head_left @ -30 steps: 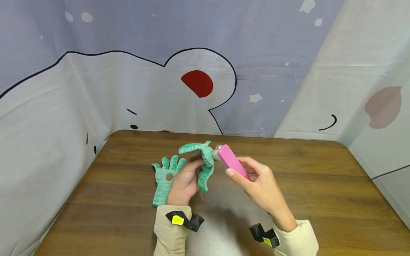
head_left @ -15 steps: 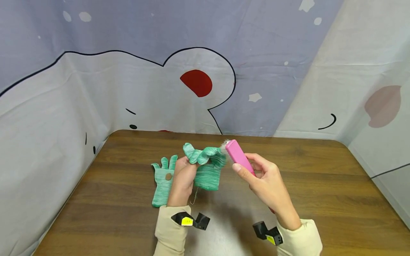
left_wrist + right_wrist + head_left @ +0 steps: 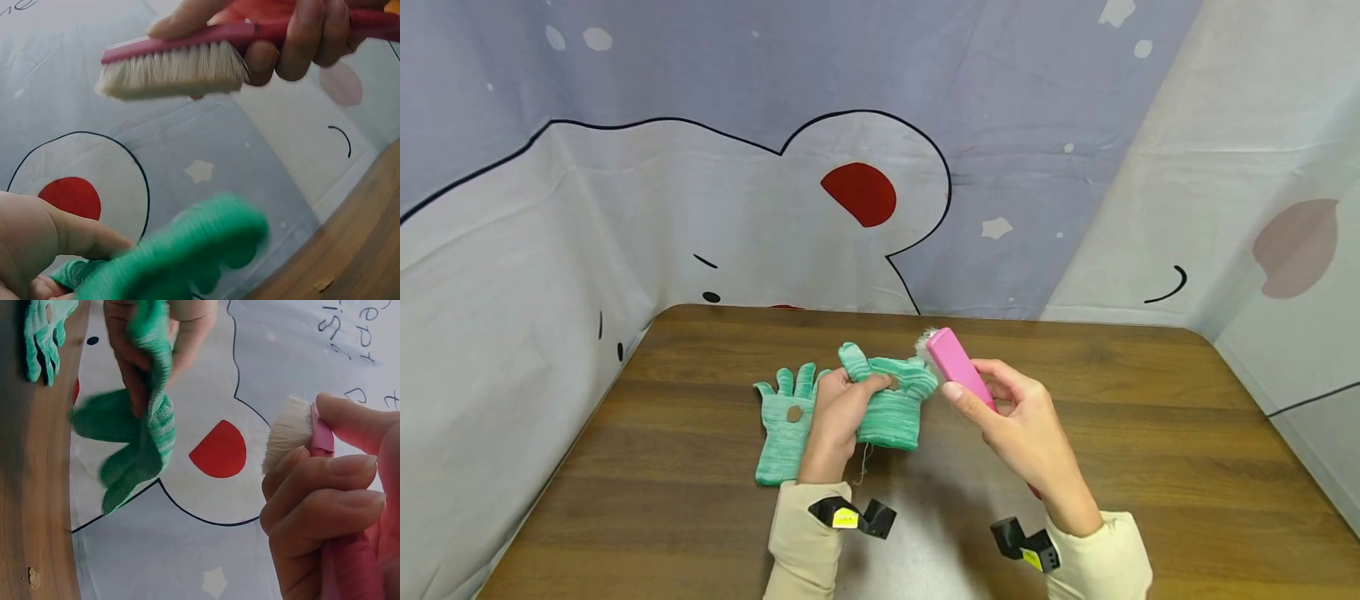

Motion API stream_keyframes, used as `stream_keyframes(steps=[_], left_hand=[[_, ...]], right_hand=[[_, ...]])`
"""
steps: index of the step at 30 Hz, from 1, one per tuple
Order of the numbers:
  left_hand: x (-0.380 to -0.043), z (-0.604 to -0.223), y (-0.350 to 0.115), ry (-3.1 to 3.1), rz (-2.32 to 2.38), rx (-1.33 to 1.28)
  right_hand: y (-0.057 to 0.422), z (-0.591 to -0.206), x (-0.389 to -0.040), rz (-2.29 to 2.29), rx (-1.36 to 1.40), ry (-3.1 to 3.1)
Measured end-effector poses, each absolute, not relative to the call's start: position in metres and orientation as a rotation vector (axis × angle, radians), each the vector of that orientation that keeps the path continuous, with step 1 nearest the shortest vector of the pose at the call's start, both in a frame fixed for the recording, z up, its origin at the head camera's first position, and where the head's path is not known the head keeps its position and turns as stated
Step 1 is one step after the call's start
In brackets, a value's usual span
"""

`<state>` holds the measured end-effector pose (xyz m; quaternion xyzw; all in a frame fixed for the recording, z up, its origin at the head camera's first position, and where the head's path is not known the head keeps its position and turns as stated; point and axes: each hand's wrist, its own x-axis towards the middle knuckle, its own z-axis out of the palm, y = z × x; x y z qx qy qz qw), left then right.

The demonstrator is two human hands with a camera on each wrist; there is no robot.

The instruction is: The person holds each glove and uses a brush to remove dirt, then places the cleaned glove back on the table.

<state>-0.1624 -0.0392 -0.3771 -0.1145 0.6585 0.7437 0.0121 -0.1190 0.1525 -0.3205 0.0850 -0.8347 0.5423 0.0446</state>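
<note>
My left hand (image 3: 841, 417) pinches a green knitted glove (image 3: 891, 417), thumb on top near a brown spot on it. The glove's fingers flop over to the right, and a loose thread hangs from its cuff. In my right hand (image 3: 1026, 425) is a pink brush (image 3: 957, 362) with pale bristles (image 3: 175, 69), gripped by its handle and turned toward the glove. The left wrist view shows a gap between bristles and glove. A second green glove (image 3: 784, 429) lies flat on the table to the left, partly behind my left hand.
The wooden table (image 3: 1150, 433) reaches back to a printed cloth backdrop (image 3: 737, 208), which also rises at both sides. Dark wrist cameras (image 3: 876, 518) sit on both cuffs.
The left hand has turned the held glove so its cuff and brown spot face up. The brush has moved slightly right and up, off the glove.
</note>
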Motion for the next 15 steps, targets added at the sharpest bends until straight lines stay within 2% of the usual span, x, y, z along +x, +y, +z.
stream_keyframes(steps=[8, 15], left_hand=[[-0.162, -0.375, -0.025, 1.912, 2.551, -0.225], [-0.158, -0.369, -0.017, 1.505, 2.725, -0.030]], right_hand=[[0.148, -0.331, -0.125, 1.599, 0.262, -2.592], [0.143, -0.339, -0.128, 1.512, 0.275, -2.600]])
